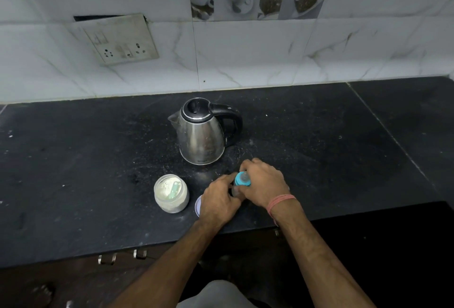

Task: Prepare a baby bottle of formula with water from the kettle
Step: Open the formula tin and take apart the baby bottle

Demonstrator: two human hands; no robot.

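Dark stone counter (319,135) below marbled wall tiles. Baby bottle (242,181) held at lower centre of frame, long axis tilted, blue collar uppermost. Body grasped by left hand (218,203); collar enclosed by right hand (264,181). Kettle (201,133) just above, handle toward right; open formula jar (171,193) left of hands.

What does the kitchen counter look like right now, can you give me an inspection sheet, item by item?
Surface: black stone counter, dusty, with pale specks.
Job's things: steel kettle, lid shut, spout pointing left; open formula jar with a scoop inside; baby bottle with blue collar, held upright.
Clutter: round lid partly hidden under the left hand.
Grips: left hand on the bottle body; right hand around the collar.
Cables: nothing seen; kettle has no base.
Surroundings: marble-look wall tiles, loose switch plate, drawer handles below.
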